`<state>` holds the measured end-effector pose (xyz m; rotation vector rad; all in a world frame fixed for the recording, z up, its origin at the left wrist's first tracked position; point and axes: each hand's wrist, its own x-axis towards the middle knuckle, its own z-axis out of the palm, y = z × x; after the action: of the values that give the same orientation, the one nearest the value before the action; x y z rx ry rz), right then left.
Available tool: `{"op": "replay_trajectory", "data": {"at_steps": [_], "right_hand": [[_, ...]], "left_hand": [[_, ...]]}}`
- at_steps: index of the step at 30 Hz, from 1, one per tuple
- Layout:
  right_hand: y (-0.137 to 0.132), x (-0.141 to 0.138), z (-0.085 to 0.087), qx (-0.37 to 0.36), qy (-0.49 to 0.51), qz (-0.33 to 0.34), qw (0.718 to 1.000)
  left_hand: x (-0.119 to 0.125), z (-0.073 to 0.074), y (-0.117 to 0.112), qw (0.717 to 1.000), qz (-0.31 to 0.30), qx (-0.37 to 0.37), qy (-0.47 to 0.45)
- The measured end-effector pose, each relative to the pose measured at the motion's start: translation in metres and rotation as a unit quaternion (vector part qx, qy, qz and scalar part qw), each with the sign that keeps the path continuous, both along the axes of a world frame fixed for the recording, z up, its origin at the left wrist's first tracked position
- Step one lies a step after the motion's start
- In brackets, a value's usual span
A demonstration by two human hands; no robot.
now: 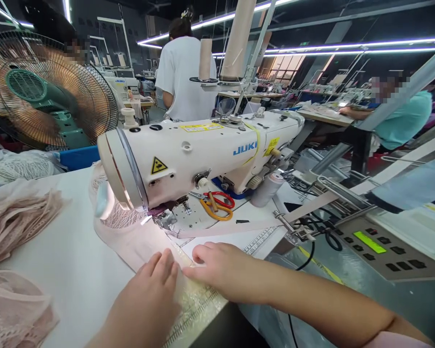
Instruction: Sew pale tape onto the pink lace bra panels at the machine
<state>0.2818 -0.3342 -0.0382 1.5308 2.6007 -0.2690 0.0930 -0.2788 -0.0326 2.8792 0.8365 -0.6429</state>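
Note:
A pale pink fabric piece with a lace panel (pixel 130 241) lies on the machine bed and runs under the head of a white sewing machine (pixel 174 157). My left hand (pixel 145 295) rests on the fabric's near end, its fingers laid out over the cloth. Just right of it, my right hand (pixel 221 270) pinches the fabric's edge between thumb and fingers. The needle area is partly hidden by the machine head. Orange-handled scissors (pixel 217 210) and red-handled scissors (pixel 224 199) lie on the bed behind the cloth.
Bundles of pink lace pieces (pixel 18 217) lie on the left of the white table (pixel 83 270). A grey thread spool (pixel 268 189), a tape feeder arm (pixel 326 198) and a control panel (pixel 380 251) stand right. A large fan (pixel 39 92) and co-workers are beyond.

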Motion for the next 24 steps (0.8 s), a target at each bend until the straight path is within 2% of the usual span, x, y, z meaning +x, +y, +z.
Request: {"op": "replay_trajectory", "data": {"at_steps": [4, 12, 18, 24], "right_hand": [[0.005, -0.001, -0.001, 0.009, -0.003, -0.007, 1.000], [0.017, -0.005, -0.002, 0.026, -0.012, -0.004, 1.000], [0.029, -0.009, -0.002, 0.021, -0.026, -0.004, 0.999], [0.041, -0.015, 0.008, -0.023, -0.036, -0.027, 0.999]], "left_hand": [[0.002, 0.003, 0.003, 0.999, 0.032, -0.015, 0.027], [-0.008, -0.012, 0.009, 0.999, 0.009, -0.001, 0.039], [-0.011, -0.011, 0.015, 0.999, -0.007, 0.017, 0.033], [-0.021, -0.027, 0.027, 0.994, -0.032, 0.088, -0.060]]}}
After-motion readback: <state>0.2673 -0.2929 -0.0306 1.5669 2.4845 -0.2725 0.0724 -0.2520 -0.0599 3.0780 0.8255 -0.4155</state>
